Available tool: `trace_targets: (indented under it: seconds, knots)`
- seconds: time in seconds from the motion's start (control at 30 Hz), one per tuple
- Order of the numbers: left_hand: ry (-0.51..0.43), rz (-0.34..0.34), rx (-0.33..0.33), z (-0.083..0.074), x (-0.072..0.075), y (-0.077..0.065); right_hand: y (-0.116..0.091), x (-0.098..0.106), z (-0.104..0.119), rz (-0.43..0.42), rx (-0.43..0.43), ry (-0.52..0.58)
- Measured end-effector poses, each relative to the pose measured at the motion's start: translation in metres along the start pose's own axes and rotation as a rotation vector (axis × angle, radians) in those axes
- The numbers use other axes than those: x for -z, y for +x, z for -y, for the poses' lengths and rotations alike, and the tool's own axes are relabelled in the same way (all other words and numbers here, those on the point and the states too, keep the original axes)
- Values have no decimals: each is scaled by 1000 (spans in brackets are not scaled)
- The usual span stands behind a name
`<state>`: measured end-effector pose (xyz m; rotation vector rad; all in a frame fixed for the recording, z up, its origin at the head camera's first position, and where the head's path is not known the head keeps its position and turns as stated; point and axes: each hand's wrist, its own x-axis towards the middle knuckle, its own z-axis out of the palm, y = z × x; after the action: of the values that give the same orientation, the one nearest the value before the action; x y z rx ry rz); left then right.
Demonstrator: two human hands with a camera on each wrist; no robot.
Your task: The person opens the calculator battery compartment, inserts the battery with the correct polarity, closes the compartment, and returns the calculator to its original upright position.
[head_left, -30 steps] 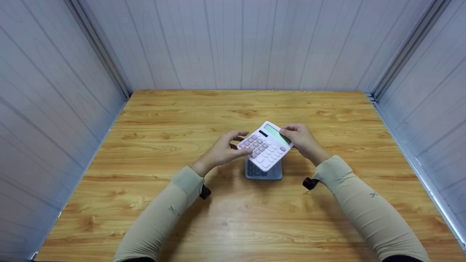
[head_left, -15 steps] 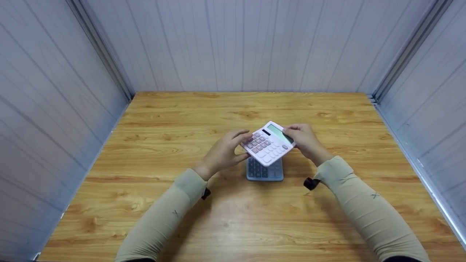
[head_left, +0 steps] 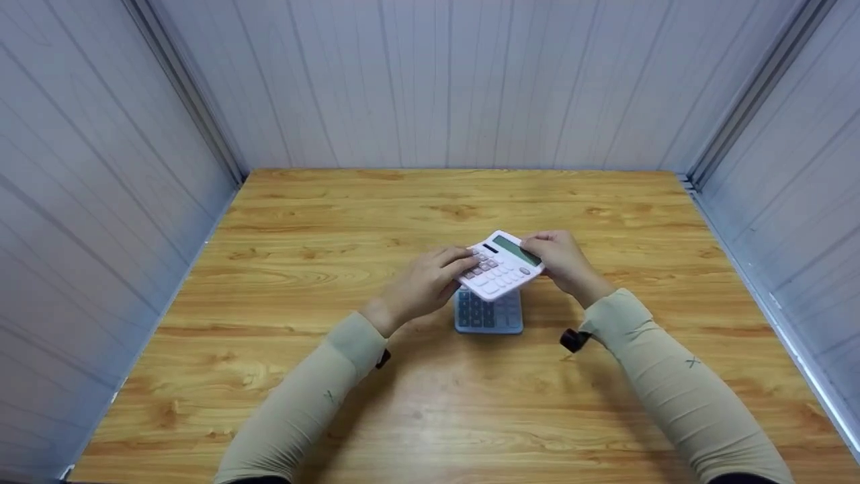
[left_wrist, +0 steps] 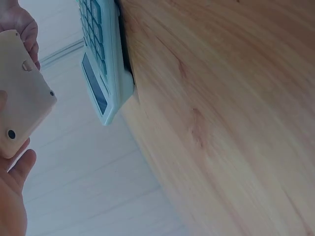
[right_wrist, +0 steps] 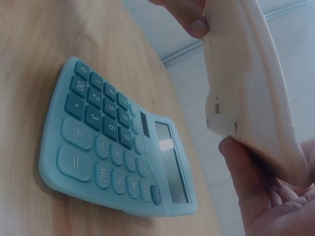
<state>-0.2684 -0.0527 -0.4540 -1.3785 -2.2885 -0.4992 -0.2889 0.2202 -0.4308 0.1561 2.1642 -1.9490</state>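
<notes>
Pink calculator point(head_left: 505, 272), tilted, is held above the blue calculator point(head_left: 488, 316), gripped by left hand point(head_left: 426, 282) and right hand point(head_left: 563, 262).

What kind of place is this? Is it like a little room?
Maybe a small work booth, though I can't be sure. Pale panelled walls stand on three sides of a wood-grain table, where a pale pink calculator is held above a blue calculator.

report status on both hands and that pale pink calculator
Left hand and right hand gripping pale pink calculator by keypad and display ends. Held tilted, off the table. Blue calculator beneath; nothing seen blocking hands.
</notes>
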Motion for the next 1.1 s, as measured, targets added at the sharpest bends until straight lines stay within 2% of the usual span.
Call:
trace_targets:
  seconds: [0.23, 0.5, 0.7, 0.87, 0.97, 1.1]
  knots:
    - [63, 37, -32, -5, 0, 1, -3, -3, 3, 20, -40, -8]
    - [6, 31, -13, -8, 1, 0, -4, -4, 5, 37, -47, 26]
    - [-88, -14, 1, -8, 2, -1, -4, -1, 7, 95, -53, 63]
    - [-163, -68, 36, -8, 3, -2, -5, 2, 8, 161, -10, 99]
    - [-250, -91, 89, -7, 4, -2, -7, 4, 9, 209, 30, 147]
    - [-424, -119, 199, -6, 5, -2, -10, 7, 9, 282, 85, 236]
